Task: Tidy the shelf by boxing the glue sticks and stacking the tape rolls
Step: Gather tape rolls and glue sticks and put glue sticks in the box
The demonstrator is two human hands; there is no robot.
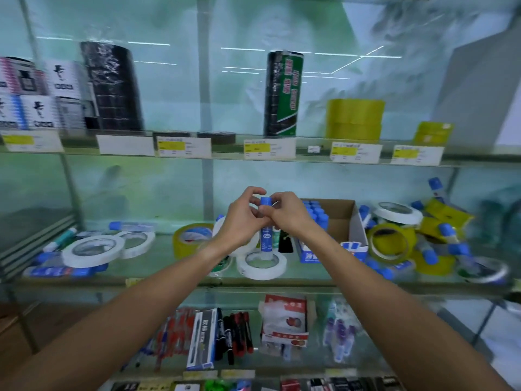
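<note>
Middle glass shelf point(169, 273) is crowded: white tape rolls point(93, 251) at left, another white roll point(262, 265) at the front lip directly under the hands, yellow tape roll point(189, 238) behind it. Cardboard box point(342, 218) sits right of centre, open top, blue-capped sticks standing in its left half, right half bare. Right of the box, a loose pile of glue sticks and yellow rolls point(392, 244) reaches the shelf edge.

Both forearms reach up and converge mid-shelf. Left hand point(239, 221) and right hand point(290, 215) both pinch one upright glue stick point(265, 221), fingers curled around its blue cap end, held above the front white roll, just left of the box.
</note>
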